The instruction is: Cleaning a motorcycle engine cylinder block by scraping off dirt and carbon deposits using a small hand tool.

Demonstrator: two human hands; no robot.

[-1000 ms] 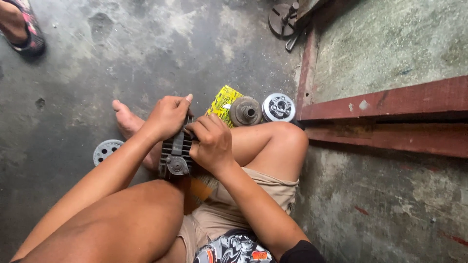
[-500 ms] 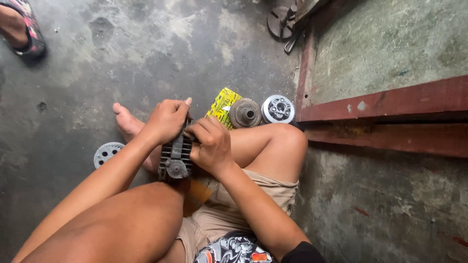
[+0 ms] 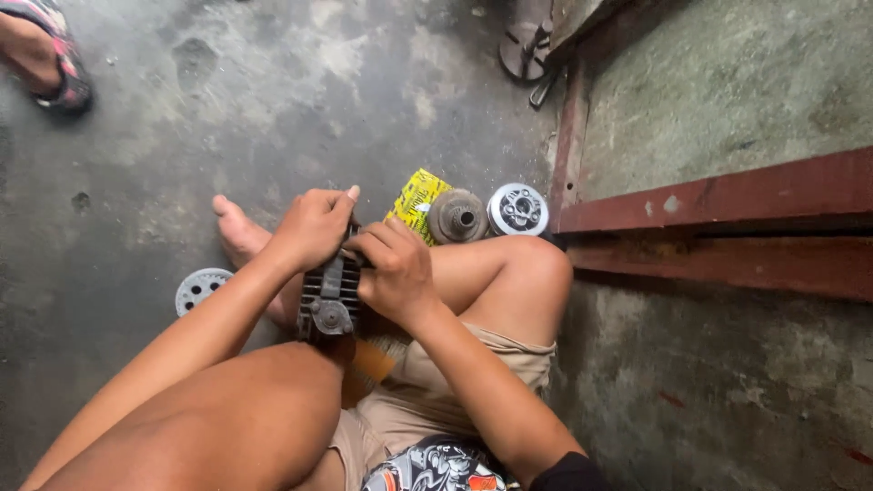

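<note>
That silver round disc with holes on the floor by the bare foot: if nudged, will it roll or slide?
The perforated disc lies flat on the concrete floor, so it would probably slide, not roll. It looks like metal, likely rigid and heavy for its size. The rough floor should slow it.

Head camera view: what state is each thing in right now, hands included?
Left hand: gripping the finned engine part's top.
Right hand: closed on its right side.
Finned engine part: held upright between the legs.
Yellow packet: lying flat.
Brown round part: on the floor.
Silver disc: beside it.
Pale disc: flat, apart.
</note>
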